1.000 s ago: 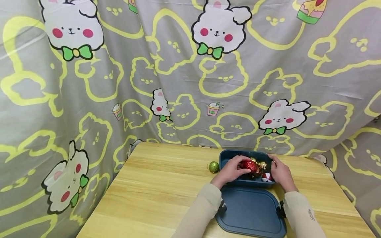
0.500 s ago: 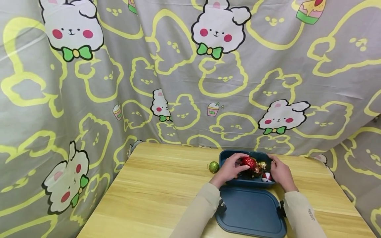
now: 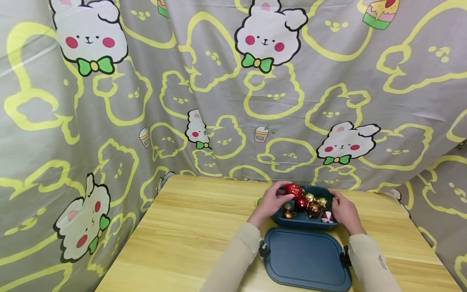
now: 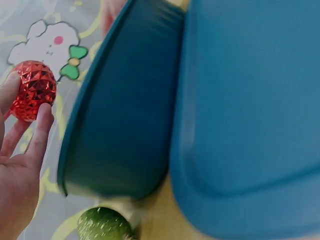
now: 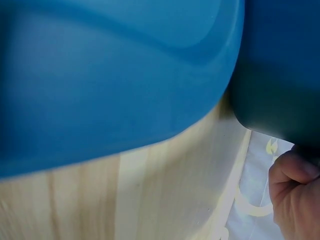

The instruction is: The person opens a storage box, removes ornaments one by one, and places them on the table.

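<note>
Nearest the person lies the flat dark blue plastic lid on the pale wooden table, and just beyond it the dark blue plastic box of small baubles, whose right end the right hand grips with curled fingers. A second ago the left hand was down in the box; now it has lifted the faceted red glitter ball over the far left rim, pinched in its fingertips. The ball looks to be coming out, toward the green glitter ball beside the box
</note>
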`<state>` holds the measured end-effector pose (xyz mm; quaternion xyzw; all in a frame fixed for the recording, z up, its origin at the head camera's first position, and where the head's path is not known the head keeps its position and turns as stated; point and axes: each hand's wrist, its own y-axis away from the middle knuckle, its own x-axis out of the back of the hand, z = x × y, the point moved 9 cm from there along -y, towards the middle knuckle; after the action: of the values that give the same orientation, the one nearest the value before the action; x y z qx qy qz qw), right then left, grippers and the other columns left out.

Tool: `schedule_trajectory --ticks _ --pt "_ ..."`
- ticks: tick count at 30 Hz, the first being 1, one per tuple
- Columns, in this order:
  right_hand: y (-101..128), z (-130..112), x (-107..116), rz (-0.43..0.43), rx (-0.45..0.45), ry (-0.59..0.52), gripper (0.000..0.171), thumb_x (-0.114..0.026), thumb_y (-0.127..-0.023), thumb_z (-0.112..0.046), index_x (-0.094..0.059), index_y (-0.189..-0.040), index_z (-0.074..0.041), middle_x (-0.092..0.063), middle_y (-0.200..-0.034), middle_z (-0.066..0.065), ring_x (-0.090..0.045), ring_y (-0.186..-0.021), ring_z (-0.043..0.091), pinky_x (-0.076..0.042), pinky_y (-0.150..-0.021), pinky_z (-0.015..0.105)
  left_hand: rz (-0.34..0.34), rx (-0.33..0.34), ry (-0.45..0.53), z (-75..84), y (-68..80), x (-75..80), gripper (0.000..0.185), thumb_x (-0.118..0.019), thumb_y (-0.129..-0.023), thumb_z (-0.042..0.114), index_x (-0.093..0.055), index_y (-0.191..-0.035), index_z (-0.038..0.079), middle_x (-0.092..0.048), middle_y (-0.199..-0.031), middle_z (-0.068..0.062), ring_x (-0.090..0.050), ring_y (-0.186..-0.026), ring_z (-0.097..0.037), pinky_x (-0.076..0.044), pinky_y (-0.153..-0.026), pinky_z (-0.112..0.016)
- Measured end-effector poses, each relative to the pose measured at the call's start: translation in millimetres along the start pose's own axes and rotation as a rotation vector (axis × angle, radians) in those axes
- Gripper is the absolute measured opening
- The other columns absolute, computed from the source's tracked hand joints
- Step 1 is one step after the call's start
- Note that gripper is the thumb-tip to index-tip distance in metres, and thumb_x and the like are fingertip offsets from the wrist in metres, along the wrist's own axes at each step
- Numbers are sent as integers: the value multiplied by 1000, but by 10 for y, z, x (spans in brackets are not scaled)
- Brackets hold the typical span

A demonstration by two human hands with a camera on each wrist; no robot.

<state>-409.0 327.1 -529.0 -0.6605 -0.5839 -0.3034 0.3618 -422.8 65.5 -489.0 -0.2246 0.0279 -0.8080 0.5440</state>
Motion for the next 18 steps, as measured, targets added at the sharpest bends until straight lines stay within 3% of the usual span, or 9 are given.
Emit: schedule_trajectory --ticks 6,13,18 --pt "-8 15 -3 10 11 -8 48 -30 -112 -19 -43 -155 -2 -55 -77 16 -46 -58 23 -42 -66 38 65 -11 52 -19 34 299 42 -71 -101 28 -61 -142 24 -64 -136 -5 -66 -113 -25 -57 -88 -25" --pt "-20 59 1 51 23 -37 48 -29 -112 -23 -45 -154 -4 -48 -71 11 -45 -59 23 -41 -69 38 131 1 204 -41 104 647 40 -72 -99 22 -63 -138 20 -65 -133 -7 -64 -118 -30 -59 -93 -28" --pt "-1 64 1 69 9 -126 46 -32 -113 -22 -47 -153 -6 -40 -66 4 -44 -58 21 -38 -61 34 174 8 203 -99 168 893 41 -73 -99 18 -62 -138 14 -63 -137 -10 -63 -119 -37 -59 -94 -27"
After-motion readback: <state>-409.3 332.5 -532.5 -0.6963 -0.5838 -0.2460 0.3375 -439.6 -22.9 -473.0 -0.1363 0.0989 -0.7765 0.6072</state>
